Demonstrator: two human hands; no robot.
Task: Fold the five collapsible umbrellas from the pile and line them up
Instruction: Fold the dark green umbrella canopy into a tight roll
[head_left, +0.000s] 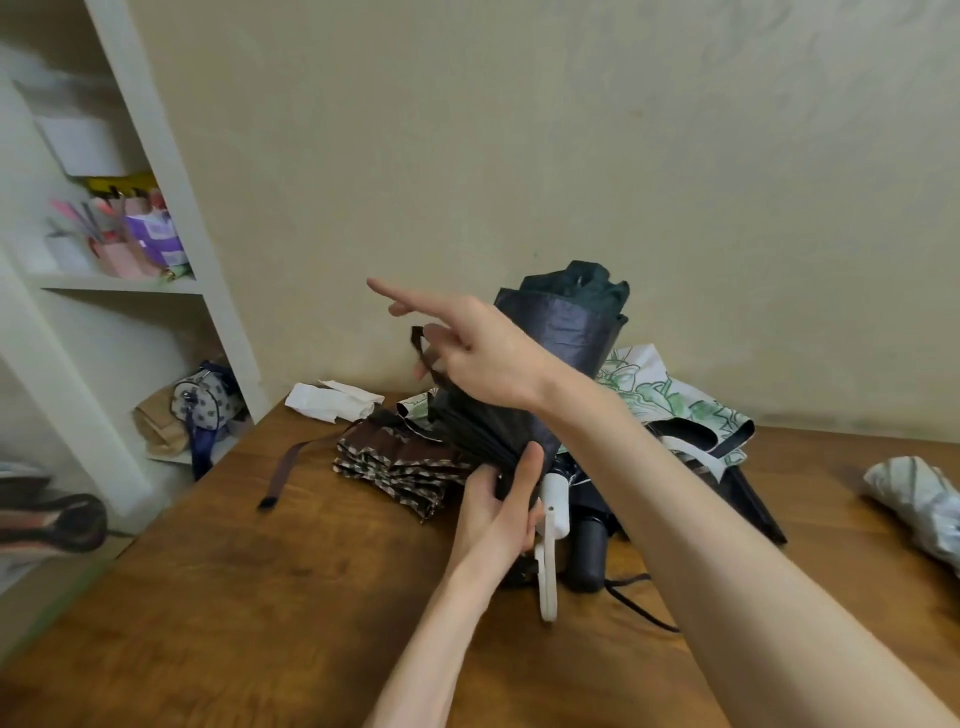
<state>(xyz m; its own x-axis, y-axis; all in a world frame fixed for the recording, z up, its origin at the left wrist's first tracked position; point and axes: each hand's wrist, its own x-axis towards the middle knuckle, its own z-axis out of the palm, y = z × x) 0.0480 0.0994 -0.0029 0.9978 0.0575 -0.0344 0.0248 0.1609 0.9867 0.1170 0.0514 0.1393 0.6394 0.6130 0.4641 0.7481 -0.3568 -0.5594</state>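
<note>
While my left hand (493, 512) grips the gathered lower end of the dark umbrella (561, 332), thumb and fingers curled round the pleats just above the white handle (551, 512) that I take to be its own, the umbrella stands tilted over the pile at the back of the table (260, 597), tip toward the wall. My right hand (488, 358) holds the closing strap (420, 345), pinched as far as I can tell between the thumb and the curled lower fingers, while the index finger sticks straight out to the left and does no work. I judge the step to be the wrap. To do it well I should squeeze low so the pleats cannot spring apart, and draw the strap taut the same way the folds lie, not against them. The cloth bulges loosely at the top end, so I would smooth it down before fastening, or the roll will come out fat and uneven. The brown patterned umbrella (395, 467) lies flat just beside my left hand. The white-and-green umbrella (675, 402) sits behind in the pile. A grey-and-white umbrella (914, 493) lies well apart at the right edge and looks rolled, so the row could start there.
</note>
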